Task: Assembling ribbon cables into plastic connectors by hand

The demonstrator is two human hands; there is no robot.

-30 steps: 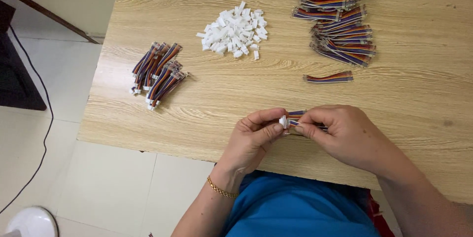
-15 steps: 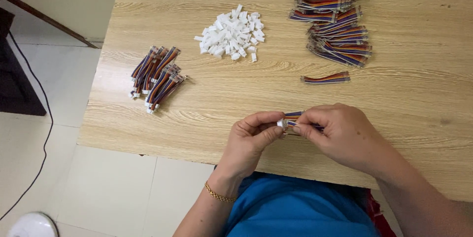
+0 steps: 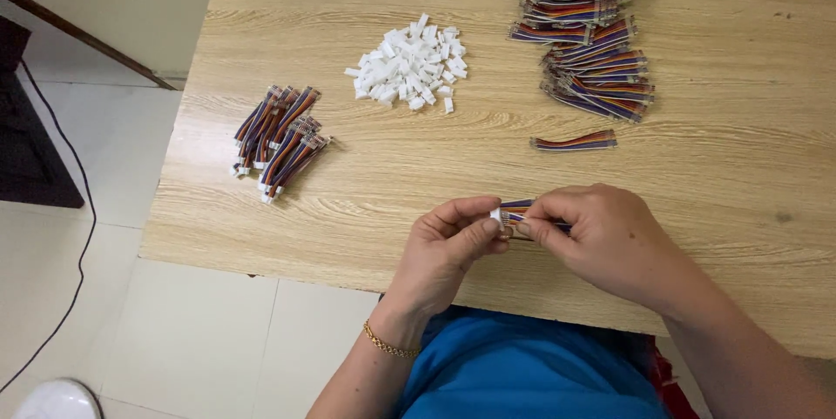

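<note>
Short rainbow-coloured ribbon cable [image 3: 515,206], tipped with a small white plastic connector [image 3: 495,215], is pinched between two hands above the near edge of a light wood-grain table [image 3: 366,184].

From left: pale floor tiles [image 3: 174,323], a bundle of finished cables [image 3: 277,141], a heap of white connectors [image 3: 409,62]. Left hand [image 3: 444,249] nips the connector, right hand [image 3: 601,236] grips the wires; seating likely goes best pushed squarely, wires held close behind the tip. Loose cable stacks [image 3: 583,27] lie far right.
</note>
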